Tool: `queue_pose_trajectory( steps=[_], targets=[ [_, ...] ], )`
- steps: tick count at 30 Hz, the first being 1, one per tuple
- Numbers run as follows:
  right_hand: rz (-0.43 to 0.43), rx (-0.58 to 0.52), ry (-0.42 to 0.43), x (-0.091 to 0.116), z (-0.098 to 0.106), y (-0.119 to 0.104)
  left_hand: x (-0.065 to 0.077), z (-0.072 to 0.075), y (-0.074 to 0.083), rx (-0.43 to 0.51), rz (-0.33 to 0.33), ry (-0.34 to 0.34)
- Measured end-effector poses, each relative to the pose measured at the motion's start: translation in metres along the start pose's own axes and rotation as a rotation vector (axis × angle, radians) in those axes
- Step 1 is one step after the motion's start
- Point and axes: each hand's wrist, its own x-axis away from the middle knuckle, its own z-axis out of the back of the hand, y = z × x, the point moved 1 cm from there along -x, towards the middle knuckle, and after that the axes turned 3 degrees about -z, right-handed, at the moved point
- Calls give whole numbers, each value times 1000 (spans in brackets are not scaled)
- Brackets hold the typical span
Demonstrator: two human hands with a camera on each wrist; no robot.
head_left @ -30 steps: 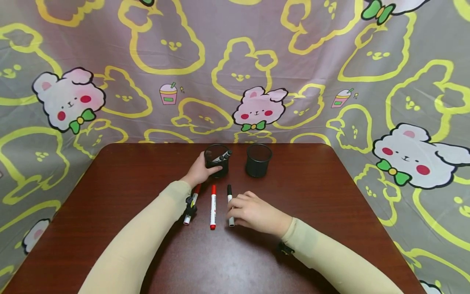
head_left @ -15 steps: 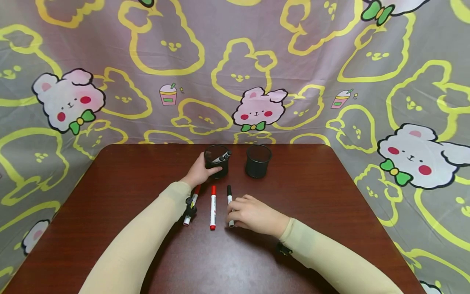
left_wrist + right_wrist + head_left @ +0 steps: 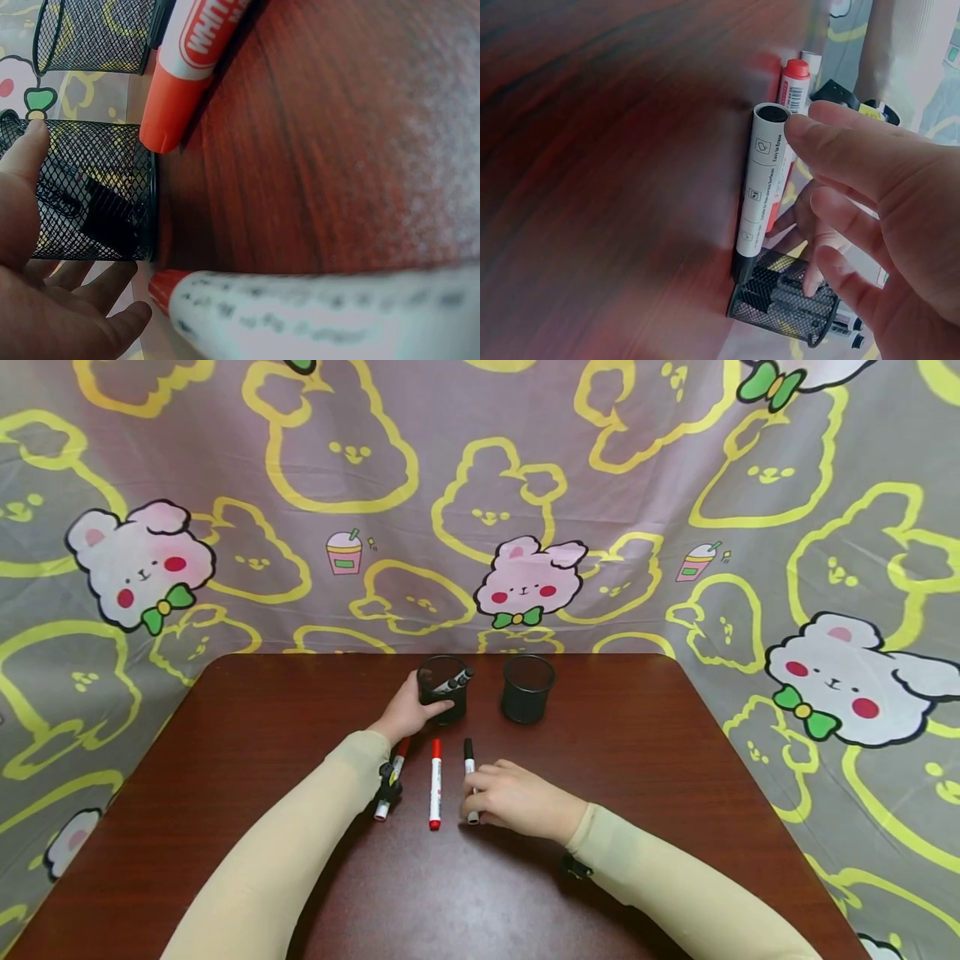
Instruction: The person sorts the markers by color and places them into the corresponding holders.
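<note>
Gripping the left cup, left hand wraps fingers and thumb around its wall. Right hand arches over the black marker, fingers loosely bent, unclenched. Marker lies on brown table; rabbit-print cloth behind.

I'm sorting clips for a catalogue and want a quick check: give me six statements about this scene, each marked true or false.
1. The left hand holds a mesh cup; a second cup stands to its right. True.
2. The held cup is empty. False: markers show inside it.
3. Of the three loose markers, the middle marker has a red cap. True.
4. The right hand is nearest to that middle marker. False: it is nearest to the black-capped marker.
5. The second cup lies tipped over. False: it is upright.
6. The loose markers lie on the table. True.
</note>
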Motion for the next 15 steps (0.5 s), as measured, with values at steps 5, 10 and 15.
queue_pose_trajectory(
  steps=[5,10,15],
  targets=[
    [16,40,5,-1,-3,1,-1,0,0,-2,0,3],
    [30,67,-4,-2,-6,1,-1,-1,0,-8,-2,4],
    [36,77,-23,-4,-9,1,-1,0,0,-4,-6,5]
  ],
)
